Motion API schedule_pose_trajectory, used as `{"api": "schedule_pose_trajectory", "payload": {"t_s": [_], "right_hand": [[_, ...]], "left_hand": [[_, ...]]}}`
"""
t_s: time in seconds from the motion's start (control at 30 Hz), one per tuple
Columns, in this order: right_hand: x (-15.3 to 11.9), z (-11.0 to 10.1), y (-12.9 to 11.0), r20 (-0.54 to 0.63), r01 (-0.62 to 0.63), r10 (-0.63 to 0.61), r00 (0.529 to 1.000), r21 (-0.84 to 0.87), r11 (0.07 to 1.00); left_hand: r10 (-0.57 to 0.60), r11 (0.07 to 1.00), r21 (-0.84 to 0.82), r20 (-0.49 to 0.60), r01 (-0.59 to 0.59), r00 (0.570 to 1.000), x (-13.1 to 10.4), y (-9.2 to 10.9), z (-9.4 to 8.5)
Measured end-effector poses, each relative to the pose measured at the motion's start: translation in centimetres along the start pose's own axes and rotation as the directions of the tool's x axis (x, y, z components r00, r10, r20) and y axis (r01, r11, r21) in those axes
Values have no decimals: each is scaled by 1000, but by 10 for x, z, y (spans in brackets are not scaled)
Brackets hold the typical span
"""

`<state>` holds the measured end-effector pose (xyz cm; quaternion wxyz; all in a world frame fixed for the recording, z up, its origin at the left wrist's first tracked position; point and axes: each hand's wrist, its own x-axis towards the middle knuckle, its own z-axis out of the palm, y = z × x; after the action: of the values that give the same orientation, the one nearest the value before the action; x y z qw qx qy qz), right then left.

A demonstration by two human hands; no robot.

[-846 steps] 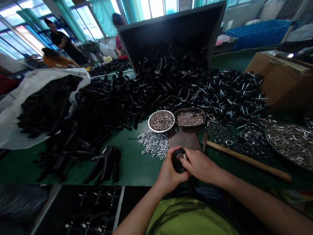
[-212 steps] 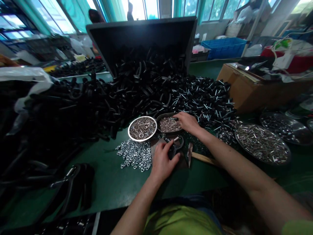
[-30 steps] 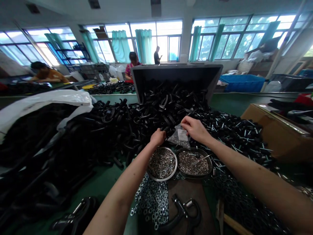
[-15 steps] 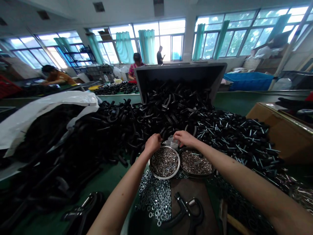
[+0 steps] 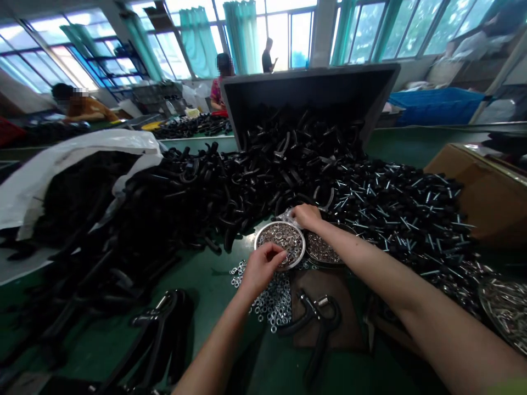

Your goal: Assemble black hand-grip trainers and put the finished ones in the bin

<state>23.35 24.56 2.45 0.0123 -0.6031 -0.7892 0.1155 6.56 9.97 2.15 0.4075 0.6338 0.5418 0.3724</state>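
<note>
My left hand (image 5: 265, 264) is over the near rim of a round metal bowl (image 5: 282, 224) of small metal pins. Its thumb and fingers are pinched together; whatever is between them is too small to make out. My right hand (image 5: 307, 215) reaches behind the bowls, its curled fingers at a small clear plastic bag (image 5: 287, 217), and their tips are hidden. A second bowl of small metal parts (image 5: 323, 249) sits under my right forearm. Nearer me, a black hand grip strengthener (image 5: 323, 334) with a coil spring lies on a brown board (image 5: 349, 323). Loose metal nuts (image 5: 274, 304) are spread left of it.
A heap of black handles (image 5: 197, 192) spills from a tipped grey bin (image 5: 313, 82). Black parts with metal rods (image 5: 395, 203) pile up at right, beside a cardboard box (image 5: 481, 192). More grip strengtheners (image 5: 164, 323) stand at front left. Several people are in the background.
My left hand has come back toward me, from the heap behind the bowl to its near rim. My right hand stays by the plastic bag. The view has tilted downward.
</note>
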Motion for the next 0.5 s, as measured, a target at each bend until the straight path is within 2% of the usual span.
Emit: {"api": "schedule_pose_trajectory", "payload": {"t_s": [0.1, 0.2, 0.37, 0.5], "right_hand": [[-1, 5, 2, -28, -29, 30, 999, 21, 999], [-3, 6, 4, -63, -47, 52, 997, 69, 997], [-16, -8, 4, -207, -69, 111, 972, 200, 977], [-54, -20, 9, -310, -17, 137, 941, 362, 932]], "left_hand": [[45, 994, 94, 65, -51, 997, -28, 5, 15], [43, 991, 117, 122, -57, 992, -46, 10, 29], [-25, 1000, 4, 183, 25, 983, -61, 10, 49], [-67, 986, -140, 157, 90, 985, -71, 14, 56]]}}
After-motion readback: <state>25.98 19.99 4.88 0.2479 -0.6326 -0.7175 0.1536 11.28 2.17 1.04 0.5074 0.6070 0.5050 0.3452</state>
